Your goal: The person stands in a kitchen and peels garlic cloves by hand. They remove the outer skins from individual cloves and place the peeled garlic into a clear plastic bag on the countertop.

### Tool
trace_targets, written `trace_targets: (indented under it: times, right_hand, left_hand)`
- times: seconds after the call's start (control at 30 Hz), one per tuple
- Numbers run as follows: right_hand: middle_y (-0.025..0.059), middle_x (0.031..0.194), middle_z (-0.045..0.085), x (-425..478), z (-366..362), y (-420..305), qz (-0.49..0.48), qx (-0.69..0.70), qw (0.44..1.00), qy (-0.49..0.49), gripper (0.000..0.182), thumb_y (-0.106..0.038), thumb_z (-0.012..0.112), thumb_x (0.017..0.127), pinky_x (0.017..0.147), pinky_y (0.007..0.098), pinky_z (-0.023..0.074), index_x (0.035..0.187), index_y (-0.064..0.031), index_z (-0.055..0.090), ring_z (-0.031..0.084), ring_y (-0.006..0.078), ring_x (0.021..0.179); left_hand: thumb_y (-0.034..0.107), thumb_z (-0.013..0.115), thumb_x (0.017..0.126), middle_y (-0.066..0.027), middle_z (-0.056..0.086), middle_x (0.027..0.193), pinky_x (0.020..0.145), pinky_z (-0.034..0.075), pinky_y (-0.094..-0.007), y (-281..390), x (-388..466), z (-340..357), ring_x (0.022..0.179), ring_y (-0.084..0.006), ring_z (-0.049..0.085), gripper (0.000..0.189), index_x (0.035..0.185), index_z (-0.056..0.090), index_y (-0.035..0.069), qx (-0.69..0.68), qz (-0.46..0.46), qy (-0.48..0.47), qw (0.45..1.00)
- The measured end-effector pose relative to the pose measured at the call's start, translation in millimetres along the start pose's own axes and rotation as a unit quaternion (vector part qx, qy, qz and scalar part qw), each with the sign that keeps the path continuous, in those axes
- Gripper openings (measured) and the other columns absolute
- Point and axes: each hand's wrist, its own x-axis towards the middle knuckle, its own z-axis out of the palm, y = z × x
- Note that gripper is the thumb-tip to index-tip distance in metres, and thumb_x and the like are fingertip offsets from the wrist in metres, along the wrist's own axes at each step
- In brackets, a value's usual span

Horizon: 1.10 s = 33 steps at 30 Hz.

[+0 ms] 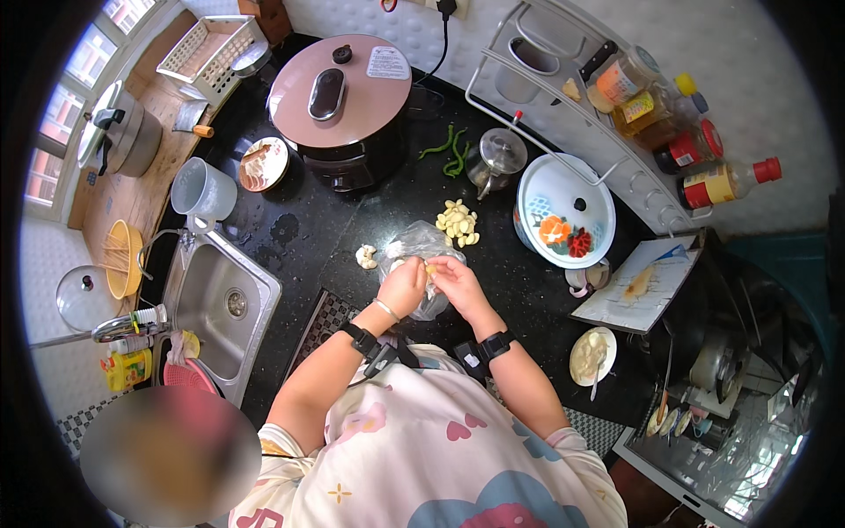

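Both my hands meet at the near edge of a black stone counter point(343, 224), over a clear plastic bag point(422, 239). My left hand point(404, 288) has its fingers curled and pinched around something small that they mostly hide. Between the fingertips of my right hand point(458, 284) is a pale yellowish garlic clove point(431, 269). White papery bits show just below my fingertips. A pile of peeled garlic cloves point(457, 223) lies beyond the bag, to the right. Left of the bag sits a small cluster of unpeeled garlic point(366, 256).
Farther back stand a large pink-lidded electric cooker point(360, 92), green chili peppers point(453, 150), a glass cruet point(496, 158) and a floral enamel pot point(566, 211). A steel sink point(221, 297) is at left. On the right is a bowl with a spoon point(593, 356).
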Motion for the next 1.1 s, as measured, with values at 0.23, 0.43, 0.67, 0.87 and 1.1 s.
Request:
trace_targets:
  times: [0.23, 0.43, 0.67, 0.87, 1.1]
  right_hand:
    - [0.005, 0.094, 0.066, -1.5, -4.0, -17.7, -0.018, -0.174, 0.984, -0.026, 0.022, -0.003, 0.063, 0.085, 0.07, 0.0238, 0.0505, 0.107, -0.003, 0.063, 0.063, 0.01, 0.079]
    - [0.0071, 0.095, 0.065, -0.6, -13.0, 1.0, 0.03, 0.09, 0.995, 0.016, 0.019, -0.003, 0.059, 0.089, 0.073, 0.0239, 0.0522, 0.108, 0.0007, 0.059, 0.064, 0.0117, 0.082]
    - [0.0087, 0.103, 0.064, -3.8, -24.3, -5.2, 0.085, 0.203, 0.975, 0.009, 0.025, -0.007, 0.056, 0.092, 0.08, 0.0266, 0.0525, 0.116, -0.0004, 0.056, 0.063, 0.0144, 0.088]
    - [0.0078, 0.106, 0.063, -3.2, -20.3, 1.1, 0.104, 0.159, 0.982, 0.001, 0.029, -0.008, 0.056, 0.093, 0.082, 0.0258, 0.0513, 0.121, -0.0013, 0.055, 0.063, 0.013, 0.091]
    - [0.0066, 0.106, 0.063, -1.5, -19.4, 4.4, 0.109, 0.135, 0.985, -0.011, 0.031, -0.005, 0.056, 0.091, 0.081, 0.0254, 0.0507, 0.122, -0.0025, 0.055, 0.062, 0.012, 0.09]
  left_hand:
    - [0.022, 0.044, 0.095, -0.0264, 0.061, 0.08, 0.069, 0.046, -0.052, -5.3, -1.6, -2.0, 0.078, -0.045, 0.059, 0.023, 0.089, 0.052, 0.0, -0.001, 0.02, -0.021, 1.0]
    - [0.024, 0.044, 0.095, -0.0254, 0.062, 0.082, 0.069, 0.047, -0.0518, -14.7, -1.2, -0.5, 0.078, -0.044, 0.06, 0.026, 0.088, 0.052, 0.001, 0.041, 0.004, -0.012, 0.999]
    - [0.028, 0.05, 0.093, -0.0223, 0.063, 0.078, 0.068, 0.049, -0.0478, -16.8, -2.4, -1.2, 0.073, -0.042, 0.06, 0.028, 0.089, 0.061, 0.003, 0.106, -0.016, -0.042, 0.993]
    - [0.02, 0.056, 0.087, -0.0183, 0.066, 0.083, 0.069, 0.051, -0.0416, -11.7, -2.2, 2.9, 0.075, -0.0354, 0.064, 0.021, 0.098, 0.068, 0.006, 0.071, 0.044, -0.01, 0.996]
    - [0.017, 0.061, 0.084, -0.0147, 0.066, 0.08, 0.066, 0.051, -0.0351, 4.0, 0.6, -0.7, 0.071, -0.0276, 0.064, 0.019, 0.094, 0.066, 0.002, -0.032, 0.009, 0.0, 0.999]
